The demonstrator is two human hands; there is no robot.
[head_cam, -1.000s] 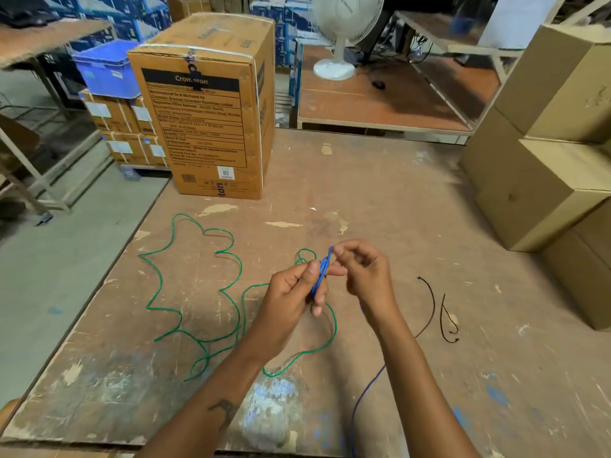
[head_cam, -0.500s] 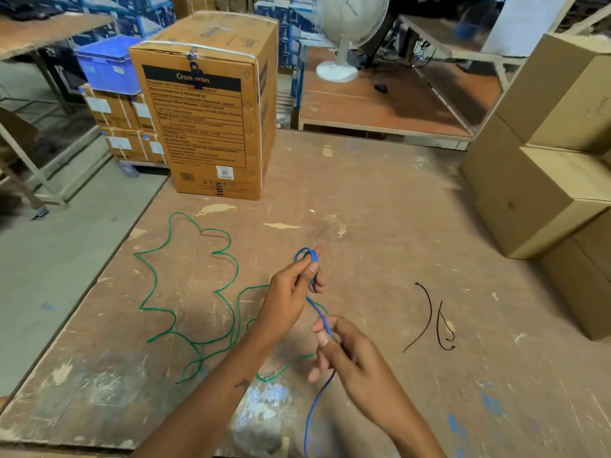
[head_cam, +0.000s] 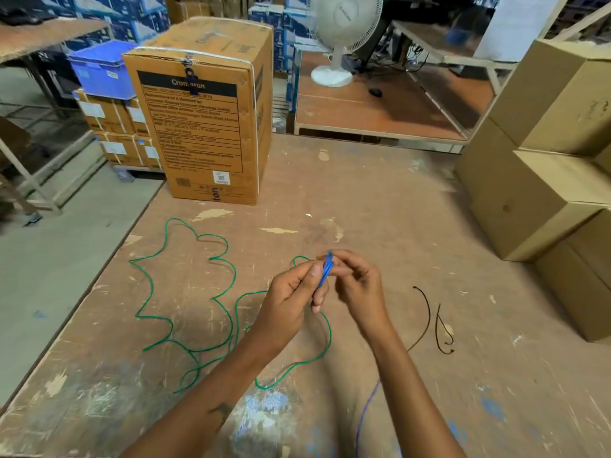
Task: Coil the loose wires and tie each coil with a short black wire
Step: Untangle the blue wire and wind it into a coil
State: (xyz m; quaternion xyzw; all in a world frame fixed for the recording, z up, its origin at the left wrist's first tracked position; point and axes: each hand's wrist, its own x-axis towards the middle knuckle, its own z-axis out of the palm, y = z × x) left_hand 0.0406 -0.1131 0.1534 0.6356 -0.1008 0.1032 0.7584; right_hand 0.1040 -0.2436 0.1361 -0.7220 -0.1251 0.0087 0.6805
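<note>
Above the worn table (head_cam: 380, 209), the left hand (head_cam: 291, 299) pinches the blue wire (head_cam: 325, 269) coil while the right hand (head_cam: 358, 285) grips its top — a slack tail trails toward the near edge. Loosen either pinch and the loops likely spring apart; the black ties (head_cam: 441, 325) lie nearby.

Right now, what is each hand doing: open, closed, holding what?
Left hand: pinches the blue wire coil.
Right hand: fingers curled at the same coil; its grip cannot be told.
</note>
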